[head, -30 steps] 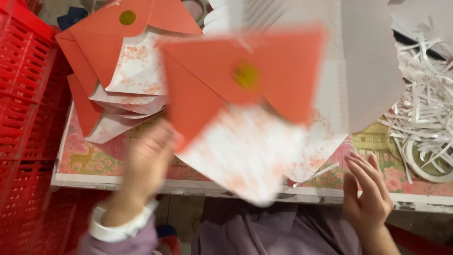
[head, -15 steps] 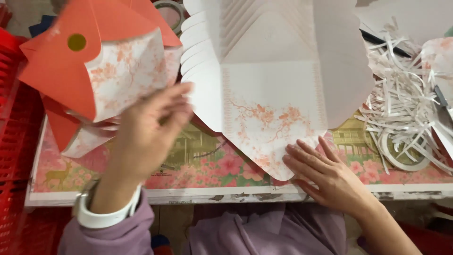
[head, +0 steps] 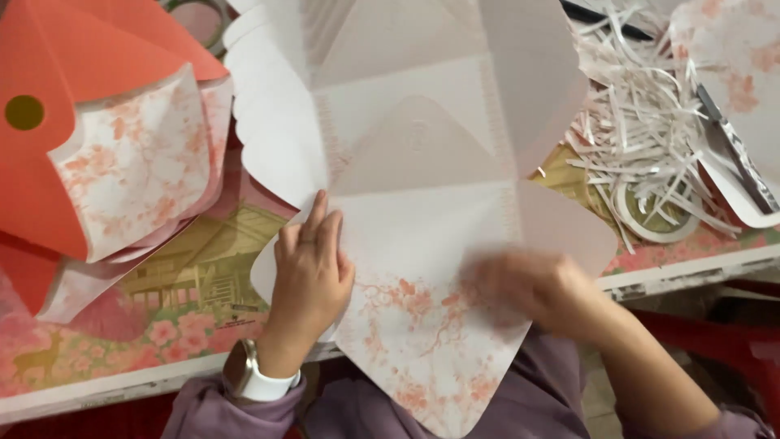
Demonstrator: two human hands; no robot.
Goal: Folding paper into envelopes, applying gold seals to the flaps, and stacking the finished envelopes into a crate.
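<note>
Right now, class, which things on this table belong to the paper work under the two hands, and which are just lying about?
In hand:
- unfolded white envelope sheet with blossom print
- left hand, flat on the sheet
- right hand, blurred, on the sheet's lower flap

Lying about:
- stack of finished orange envelopes
- heap of white paper strips
- tape roll
- floral table cover

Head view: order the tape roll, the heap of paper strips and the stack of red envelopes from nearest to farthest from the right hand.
From the right hand:
1. Tape roll, on the table just right of it.
2. Paper strips, heaped beyond the roll, upper right.
3. Red envelopes, far across at the left edge.
</note>
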